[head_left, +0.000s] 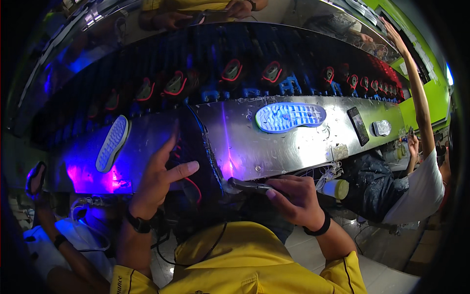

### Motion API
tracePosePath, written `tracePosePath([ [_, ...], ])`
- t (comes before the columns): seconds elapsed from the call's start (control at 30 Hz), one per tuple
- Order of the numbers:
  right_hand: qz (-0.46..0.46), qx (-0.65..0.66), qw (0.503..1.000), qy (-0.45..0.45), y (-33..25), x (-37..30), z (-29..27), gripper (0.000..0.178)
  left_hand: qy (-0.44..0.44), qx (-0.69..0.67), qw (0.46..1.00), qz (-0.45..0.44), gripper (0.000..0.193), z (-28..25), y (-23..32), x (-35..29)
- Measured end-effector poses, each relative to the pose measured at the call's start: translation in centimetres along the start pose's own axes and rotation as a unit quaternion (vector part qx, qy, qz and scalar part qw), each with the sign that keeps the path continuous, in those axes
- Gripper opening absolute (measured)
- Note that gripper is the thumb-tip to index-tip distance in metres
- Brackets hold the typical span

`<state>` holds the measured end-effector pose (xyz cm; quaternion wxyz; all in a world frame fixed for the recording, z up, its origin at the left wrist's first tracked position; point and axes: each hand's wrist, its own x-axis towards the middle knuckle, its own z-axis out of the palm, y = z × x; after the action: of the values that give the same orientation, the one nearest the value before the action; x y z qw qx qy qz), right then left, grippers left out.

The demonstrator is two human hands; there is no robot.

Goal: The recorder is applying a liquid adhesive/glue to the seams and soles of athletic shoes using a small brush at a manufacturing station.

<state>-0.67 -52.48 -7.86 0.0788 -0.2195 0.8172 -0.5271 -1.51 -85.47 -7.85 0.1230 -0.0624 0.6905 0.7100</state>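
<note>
My left hand (161, 176) is wrapped against a dark shoe (208, 161), thumb stretched across it. The shoe is black with some red trim and blends into shadow, so much of its outline is hidden. A bluish light runs along its edge. My right hand (296, 196) grips a dark-handled tool (249, 186), whose head touches or nearly touches the shoe's near end; I cannot make out its exact kind. Beyond the hands, a pale shoe sole (291, 117) lies on the metal bench (235, 147). Another sole (112, 143) lies on the bench to the left.
Along the back runs a dark conveyor (205, 54) carrying several red-trimmed shoes (231, 71). A phone (358, 126) and a small clear-looking piece (382, 128) lie on the right. A pot (336, 188) stands below the bench edge. Co-workers are at left (73, 250) and right (416, 191).
</note>
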Motion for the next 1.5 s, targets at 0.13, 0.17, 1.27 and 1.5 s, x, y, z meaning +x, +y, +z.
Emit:
tracePosePath([
  [0.13, 0.001, -0.001, 1.000, 0.008, -0.6, 0.0, -1.0, 0.023, 0.021, -0.048, 0.998, -0.035, 0.085, 0.8, 0.9, 0.2],
  [0.17, 0.013, -0.011, 1.000, 0.001, -0.9, 0.1, -1.3, 0.023, 0.024, -0.062, 0.997, -0.046, 0.082, 1.1, 1.0, 0.3],
  [1.27, -0.157, 0.009, 0.986, 0.057, 2.7, 5.5, -5.8, 0.028, -0.114, -0.500, 0.771, -0.377, 0.081, 4.3, -2.0, -0.9],
  [1.5, -0.119, 0.053, 0.989, 0.077, 4.8, 3.7, -4.7, 0.023, -0.121, -0.527, 0.767, -0.345, 0.063, 5.8, -1.5, -1.3],
])
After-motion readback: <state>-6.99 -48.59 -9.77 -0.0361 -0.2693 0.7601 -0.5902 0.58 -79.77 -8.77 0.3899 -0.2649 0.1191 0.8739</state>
